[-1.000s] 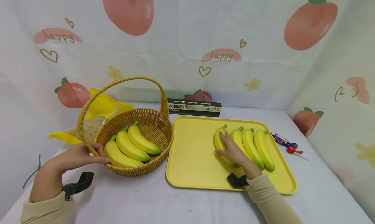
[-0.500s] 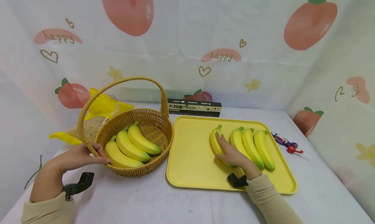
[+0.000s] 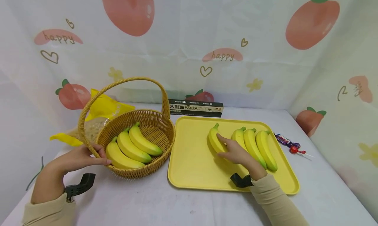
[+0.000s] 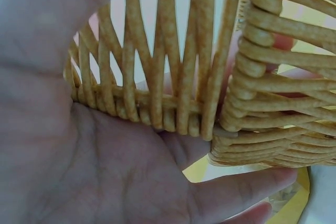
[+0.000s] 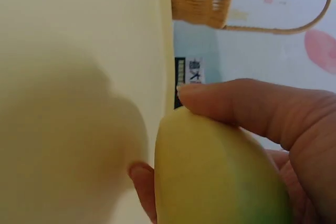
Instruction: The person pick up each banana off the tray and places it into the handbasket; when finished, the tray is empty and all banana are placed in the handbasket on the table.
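Observation:
My left hand (image 3: 85, 157) grips the near left side of a wicker basket (image 3: 159, 121), thumb over the rim and fingers around the handle's base. Close up in the left wrist view, the woven cane (image 4: 178, 61) lies between thumb and fingers. Three bananas (image 3: 137, 142) rest side by side inside the basket. Over the yellow tray (image 3: 189, 173), my right hand (image 3: 239, 152) holds a banana (image 3: 216, 140); the right wrist view shows the thumb on one side of this banana (image 5: 210, 166) and a fingertip on the other. Three more bananas (image 3: 255, 148) lie to its right on the tray.
A black pasta box (image 3: 196, 108) stands behind the tray. Wrapped candies (image 3: 283, 140) and a red lollipop (image 3: 294, 150) lie beyond the tray's right edge. Behind the basket sits a yellow and clear bag (image 3: 109, 107). A fruit-printed cloth (image 3: 183, 32) hangs at the back.
My right hand has shifted the held banana to the left, away from the other three, and its lower end has risen. The left hand and basket stay put.

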A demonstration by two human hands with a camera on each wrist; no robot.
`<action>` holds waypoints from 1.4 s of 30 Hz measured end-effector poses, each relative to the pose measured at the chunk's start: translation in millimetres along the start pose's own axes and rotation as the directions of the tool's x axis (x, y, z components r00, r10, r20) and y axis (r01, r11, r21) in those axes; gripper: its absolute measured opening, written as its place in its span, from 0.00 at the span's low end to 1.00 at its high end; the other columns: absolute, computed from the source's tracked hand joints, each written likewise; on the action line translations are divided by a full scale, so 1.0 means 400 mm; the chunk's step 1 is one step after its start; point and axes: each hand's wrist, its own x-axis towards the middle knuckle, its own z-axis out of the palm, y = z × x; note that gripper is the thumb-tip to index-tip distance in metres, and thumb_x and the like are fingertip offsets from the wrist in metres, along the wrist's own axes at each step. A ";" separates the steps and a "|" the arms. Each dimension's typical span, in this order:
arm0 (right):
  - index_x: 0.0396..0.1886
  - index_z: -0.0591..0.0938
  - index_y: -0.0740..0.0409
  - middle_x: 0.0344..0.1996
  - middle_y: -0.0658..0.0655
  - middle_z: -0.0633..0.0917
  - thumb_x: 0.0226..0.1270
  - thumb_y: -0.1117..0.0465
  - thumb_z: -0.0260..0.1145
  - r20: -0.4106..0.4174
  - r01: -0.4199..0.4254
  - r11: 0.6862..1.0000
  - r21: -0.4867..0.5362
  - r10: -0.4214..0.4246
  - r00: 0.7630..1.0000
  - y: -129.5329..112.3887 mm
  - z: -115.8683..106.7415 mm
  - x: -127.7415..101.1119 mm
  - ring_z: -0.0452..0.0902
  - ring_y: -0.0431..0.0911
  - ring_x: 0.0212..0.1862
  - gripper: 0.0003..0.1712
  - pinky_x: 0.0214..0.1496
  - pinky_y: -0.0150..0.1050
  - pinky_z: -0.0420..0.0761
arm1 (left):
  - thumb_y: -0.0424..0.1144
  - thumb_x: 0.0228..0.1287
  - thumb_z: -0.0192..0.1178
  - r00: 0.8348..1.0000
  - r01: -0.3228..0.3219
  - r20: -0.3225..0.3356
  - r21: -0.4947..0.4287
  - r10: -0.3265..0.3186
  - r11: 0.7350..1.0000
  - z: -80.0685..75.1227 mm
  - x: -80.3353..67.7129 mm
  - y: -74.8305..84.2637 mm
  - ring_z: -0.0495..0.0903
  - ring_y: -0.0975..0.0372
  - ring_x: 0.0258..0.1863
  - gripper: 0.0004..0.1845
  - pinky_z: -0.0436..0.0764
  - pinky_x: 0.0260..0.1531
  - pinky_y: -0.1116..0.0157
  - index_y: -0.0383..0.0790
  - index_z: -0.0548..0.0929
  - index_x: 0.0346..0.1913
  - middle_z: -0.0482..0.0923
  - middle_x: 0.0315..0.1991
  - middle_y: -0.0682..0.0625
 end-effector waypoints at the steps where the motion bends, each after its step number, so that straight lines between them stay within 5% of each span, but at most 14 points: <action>1: 0.68 0.57 0.70 0.67 0.70 0.62 0.60 0.63 0.65 0.004 0.012 1.000 0.001 -0.012 1.000 -0.006 -0.002 0.000 0.60 0.62 0.66 0.41 0.62 0.54 0.67 | 0.43 0.59 0.62 1.000 0.000 -0.001 0.001 0.000 1.000 0.000 0.000 -0.001 0.71 0.69 0.32 0.09 0.69 0.33 0.70 0.40 0.79 0.30 0.78 0.28 0.55; 7: 0.66 0.62 0.72 0.65 0.69 0.66 0.59 0.60 0.66 0.019 0.071 0.997 0.007 -0.071 0.997 -0.046 -0.009 0.001 0.66 0.59 0.64 0.38 0.59 0.51 0.71 | 0.42 0.59 0.63 1.000 0.001 -0.007 -0.007 -0.001 1.000 0.003 0.000 -0.003 0.70 0.69 0.31 0.10 0.69 0.32 0.69 0.39 0.79 0.30 0.78 0.27 0.55; 10: 0.66 0.64 0.70 0.64 0.68 0.68 0.59 0.59 0.67 0.021 0.088 0.996 -0.008 -0.088 0.996 -0.064 -0.011 0.007 0.76 0.51 0.51 0.38 0.52 0.43 0.73 | 0.42 0.59 0.63 1.000 -0.004 -0.004 -0.008 0.004 1.000 0.003 0.000 -0.003 0.70 0.69 0.31 0.09 0.69 0.32 0.70 0.39 0.79 0.30 0.78 0.27 0.55; 13: 0.66 0.64 0.68 0.65 0.66 0.68 0.59 0.59 0.67 0.035 0.106 0.994 -0.008 -0.106 0.994 -0.084 -0.014 0.014 0.75 0.46 0.45 0.38 0.48 0.39 0.72 | 0.42 0.59 0.63 1.000 -0.009 -0.002 -0.002 0.009 1.000 0.001 -0.001 -0.001 0.71 0.68 0.31 0.09 0.69 0.32 0.70 0.40 0.79 0.30 0.78 0.28 0.55; 17: 0.67 0.63 0.66 0.44 0.62 0.82 0.60 0.58 0.66 0.077 0.130 0.991 0.038 -0.133 0.988 -0.120 -0.020 0.020 0.69 0.39 0.30 0.38 0.44 0.35 0.70 | 0.43 0.59 0.63 1.000 -0.002 -0.005 0.006 0.002 1.000 0.000 -0.001 0.001 0.71 0.68 0.32 0.09 0.69 0.33 0.70 0.40 0.79 0.30 0.78 0.28 0.54; 20: 0.68 0.62 0.65 0.33 0.56 0.80 0.60 0.57 0.66 0.104 0.164 0.984 0.067 -0.170 0.980 -0.151 -0.024 0.027 0.58 0.37 0.23 0.39 0.40 0.33 0.67 | 0.43 0.59 0.63 1.000 -0.001 -0.005 0.006 0.001 1.000 0.000 0.000 0.000 0.71 0.68 0.32 0.09 0.69 0.33 0.69 0.40 0.79 0.30 0.78 0.29 0.54; 22: 0.68 0.61 0.64 0.43 0.59 0.82 0.61 0.57 0.66 0.118 0.195 0.978 0.072 -0.202 0.972 -0.173 -0.025 0.035 0.62 0.36 0.27 0.39 0.42 0.33 0.68 | 0.43 0.59 0.63 1.000 0.005 -0.007 0.006 -0.005 1.000 0.001 -0.001 -0.001 0.71 0.69 0.32 0.09 0.69 0.33 0.70 0.41 0.79 0.30 0.78 0.28 0.55; 25: 0.68 0.61 0.64 0.45 0.59 0.81 0.61 0.58 0.66 0.149 0.234 0.970 0.068 -0.241 0.959 -0.204 -0.023 0.049 0.64 0.36 0.28 0.39 0.42 0.32 0.68 | 0.44 0.58 0.63 1.000 0.010 -0.009 0.004 -0.010 1.000 0.002 -0.001 0.001 0.71 0.68 0.32 0.10 0.69 0.33 0.69 0.41 0.79 0.30 0.78 0.28 0.54; 29: 0.69 0.60 0.63 0.28 0.52 0.75 0.61 0.57 0.66 0.190 0.269 0.962 0.055 -0.274 0.943 -0.243 -0.019 0.070 0.60 0.35 0.23 0.40 0.36 0.30 0.67 | 0.44 0.58 0.63 1.000 0.008 -0.007 0.000 -0.008 1.000 0.002 0.001 0.002 0.71 0.68 0.31 0.10 0.69 0.32 0.69 0.40 0.79 0.29 0.78 0.28 0.54; 42: 0.69 0.61 0.60 0.24 0.49 0.70 0.61 0.56 0.66 0.258 0.363 0.932 -0.001 -0.351 0.900 -0.339 -0.018 0.131 0.62 0.37 0.26 0.40 0.34 0.28 0.65 | 0.43 0.58 0.63 1.000 0.006 -0.015 -0.001 -0.006 1.000 0.001 -0.001 0.002 0.71 0.68 0.31 0.09 0.69 0.32 0.70 0.40 0.79 0.29 0.78 0.28 0.54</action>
